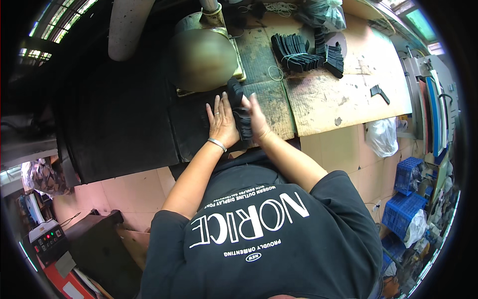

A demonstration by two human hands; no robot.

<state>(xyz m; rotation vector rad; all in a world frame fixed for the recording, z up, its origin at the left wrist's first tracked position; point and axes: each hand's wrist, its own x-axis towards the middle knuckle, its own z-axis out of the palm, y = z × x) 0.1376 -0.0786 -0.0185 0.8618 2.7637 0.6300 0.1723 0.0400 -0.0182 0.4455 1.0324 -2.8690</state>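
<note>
Between my hands stands a narrow stack of black pieces, close to the table's front edge. My left hand, with a bracelet at the wrist and a ring, lies flat on the black surface just left of the stack, its fingers stretched out and pointing away. From the right, my right hand closes on the stack, thumb raised; its fingertips are partly hidden and slightly blurred. Beyond the stack sits a machine with a pale base, mostly covered by a blurred round patch.
Bundles of black pieces, bound with bands, lie at the back right, near a loose rubber band. A single bent black piece rests on the cardboard. Blue crates stand at right, a control box lower left.
</note>
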